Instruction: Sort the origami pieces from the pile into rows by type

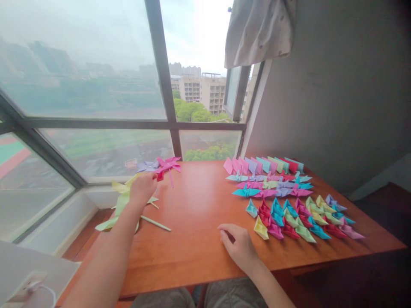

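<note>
One wooden table (199,201), split by type, presumably for easy sorting. At right: paper boats (304,231) in front, paper cranes (246,191) behind, ranked tightly. At left: pinwheels (123,202) toward the edge, likely parked there to spare the middle. Right hand (239,247): lying near the front edge, thumb apart from fingers, holding nothing. Left hand (144,186): among the pinwheels, seemingly clamped on red folded paper (160,176) beside the magenta pinwheel (168,164). Between groups: ample room for moving. Clearance around left hand: tight.
</note>
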Demonstrator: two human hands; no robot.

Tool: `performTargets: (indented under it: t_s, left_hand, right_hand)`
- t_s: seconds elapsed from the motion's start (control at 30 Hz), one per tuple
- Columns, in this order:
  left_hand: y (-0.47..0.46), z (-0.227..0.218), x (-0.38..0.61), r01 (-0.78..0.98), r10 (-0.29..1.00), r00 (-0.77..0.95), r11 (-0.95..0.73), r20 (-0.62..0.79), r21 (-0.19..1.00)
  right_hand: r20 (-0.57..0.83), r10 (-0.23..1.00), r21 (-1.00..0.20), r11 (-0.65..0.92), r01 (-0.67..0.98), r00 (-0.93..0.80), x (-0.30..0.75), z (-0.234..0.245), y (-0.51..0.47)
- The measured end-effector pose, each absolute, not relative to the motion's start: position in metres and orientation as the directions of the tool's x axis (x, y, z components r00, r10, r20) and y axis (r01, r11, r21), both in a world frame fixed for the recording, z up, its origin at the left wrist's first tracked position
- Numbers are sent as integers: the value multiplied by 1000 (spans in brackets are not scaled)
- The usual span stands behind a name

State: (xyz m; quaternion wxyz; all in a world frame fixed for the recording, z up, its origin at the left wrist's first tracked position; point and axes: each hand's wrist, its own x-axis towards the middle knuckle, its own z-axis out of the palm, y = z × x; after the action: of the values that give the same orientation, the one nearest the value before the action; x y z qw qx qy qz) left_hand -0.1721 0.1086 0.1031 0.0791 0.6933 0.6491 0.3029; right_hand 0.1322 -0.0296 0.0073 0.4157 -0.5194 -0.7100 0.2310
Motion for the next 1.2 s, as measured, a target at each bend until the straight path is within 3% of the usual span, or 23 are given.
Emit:
performTargets:
  t_s: [0.13, 0.3, 0.57, 1.0, 1.2]
  left_hand:
    - [106, 92, -157, 866, 931, 65, -232, 360, 443]
    - [67, 73, -111, 773, 885, 329, -453, 329, 445]
    - [6, 48, -63, 678, 811, 520, -583, 268, 448]
    - [-8, 27, -72, 551, 893, 357, -439, 276, 710]
    - [-10, 20, -76, 480, 951, 191, -308, 244, 822]
  right_hand:
    - [347, 934, -775, 336, 535, -85, 133, 6, -29]
    - [372, 928, -775, 324, 543, -23, 134, 2, -29]
    - [409, 912, -785, 334, 522, 31, 134, 4, -30]
    - [430, 902, -739, 379, 556, -43, 133, 5, -31]
    - [442, 895, -785, 359, 504, 51, 133, 18, -38]
